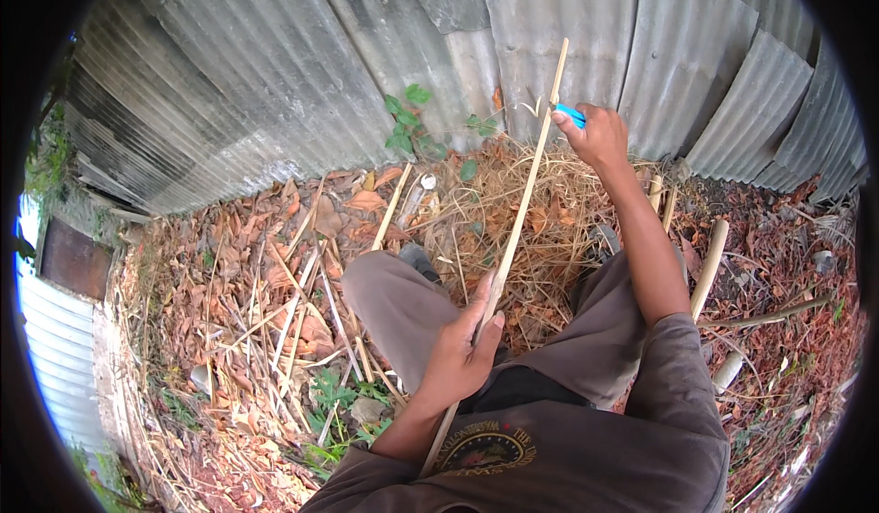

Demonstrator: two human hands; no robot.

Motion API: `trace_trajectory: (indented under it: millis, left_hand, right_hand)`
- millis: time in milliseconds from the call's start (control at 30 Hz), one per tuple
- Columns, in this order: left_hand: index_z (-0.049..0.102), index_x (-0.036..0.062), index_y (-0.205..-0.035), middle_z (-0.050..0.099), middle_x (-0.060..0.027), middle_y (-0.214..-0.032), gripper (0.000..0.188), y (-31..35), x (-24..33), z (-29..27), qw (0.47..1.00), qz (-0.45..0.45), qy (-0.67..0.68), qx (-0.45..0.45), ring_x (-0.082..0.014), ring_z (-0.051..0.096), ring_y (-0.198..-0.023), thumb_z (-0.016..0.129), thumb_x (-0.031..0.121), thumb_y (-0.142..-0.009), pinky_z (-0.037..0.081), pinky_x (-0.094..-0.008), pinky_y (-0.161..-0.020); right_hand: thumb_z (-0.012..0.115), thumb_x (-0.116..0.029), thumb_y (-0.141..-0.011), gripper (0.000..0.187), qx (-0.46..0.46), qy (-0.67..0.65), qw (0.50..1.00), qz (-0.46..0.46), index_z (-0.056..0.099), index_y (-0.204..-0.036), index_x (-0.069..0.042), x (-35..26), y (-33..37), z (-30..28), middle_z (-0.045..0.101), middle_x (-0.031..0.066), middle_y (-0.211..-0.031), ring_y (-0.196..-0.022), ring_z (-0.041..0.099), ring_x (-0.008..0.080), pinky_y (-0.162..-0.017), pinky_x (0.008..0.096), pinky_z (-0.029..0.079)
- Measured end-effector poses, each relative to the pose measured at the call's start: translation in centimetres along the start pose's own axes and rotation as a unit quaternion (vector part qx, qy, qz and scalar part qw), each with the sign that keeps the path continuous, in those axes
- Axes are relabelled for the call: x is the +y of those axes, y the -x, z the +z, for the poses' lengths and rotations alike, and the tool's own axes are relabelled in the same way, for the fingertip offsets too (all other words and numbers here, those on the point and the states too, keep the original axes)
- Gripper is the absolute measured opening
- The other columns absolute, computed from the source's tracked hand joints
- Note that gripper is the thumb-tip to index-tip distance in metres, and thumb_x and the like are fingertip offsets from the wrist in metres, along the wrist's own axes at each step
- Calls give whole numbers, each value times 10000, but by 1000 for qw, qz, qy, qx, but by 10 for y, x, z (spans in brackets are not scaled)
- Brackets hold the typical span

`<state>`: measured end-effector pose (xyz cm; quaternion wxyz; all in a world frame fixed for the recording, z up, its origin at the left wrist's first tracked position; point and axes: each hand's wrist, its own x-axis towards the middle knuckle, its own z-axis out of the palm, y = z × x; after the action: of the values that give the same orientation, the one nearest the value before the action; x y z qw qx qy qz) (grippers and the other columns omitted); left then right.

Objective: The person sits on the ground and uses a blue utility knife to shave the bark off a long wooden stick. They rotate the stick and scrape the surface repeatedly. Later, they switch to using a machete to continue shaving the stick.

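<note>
Your left hand point(464, 353) wrapped around the lower part of a long pale stick point(522, 213), which slants up from your lap toward the corrugated metal fence point(568, 10), your right hand point(600, 136) gripping a blue-handled tool point(571, 116) near the stick's upper end

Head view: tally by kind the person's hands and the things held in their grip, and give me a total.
Hands: 2 (left hand, right hand)
Long pale stick: 1, in the left hand
Blue tool: 1, in the right hand
Total: 4
</note>
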<state>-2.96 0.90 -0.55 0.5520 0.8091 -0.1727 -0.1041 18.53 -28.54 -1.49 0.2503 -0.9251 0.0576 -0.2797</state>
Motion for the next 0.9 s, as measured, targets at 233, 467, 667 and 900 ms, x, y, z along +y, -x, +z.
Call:
trace_trajectory:
  millis: [233,467,667,900]
  left_hand:
    - [308,-46,-1429,480,-126,-1324,525,35,-6,0,986,-46,139,-78,-91,449,-1174,511,36,-952,361,-204,-954]
    - [393,73,-1387,354,45,-565,408,-26,-33,-11,867,-163,471,20,-47,310,-404,453,121,-987,303,-207,-483]
    - [385,89,-1378,352,35,-568,393,-61,-20,-8,843,-144,518,2,-59,316,-396,440,145,-994,281,-214,-482]
    - [322,112,-1442,340,41,-564,444,-52,-5,-1,818,-149,556,-15,-57,276,-399,418,157,-1011,274,-212,-487]
  right_hand:
    - [238,-833,-800,1016,24,-1,957,290,679,-902,76,127,-63,-21,647,308,-931,-945,630,418,-799,503,467]
    - [332,-831,-787,932,-132,8,986,104,650,-647,34,33,-5,-17,604,236,-621,-681,636,392,-658,492,486]
    - [483,-792,-743,763,-199,15,967,-156,640,-607,-57,-47,55,-14,530,134,-471,-483,582,338,-518,466,467]
    - [437,-872,-691,861,-160,19,961,-225,655,-612,-43,-47,61,8,510,144,-433,-438,580,319,-438,432,466]
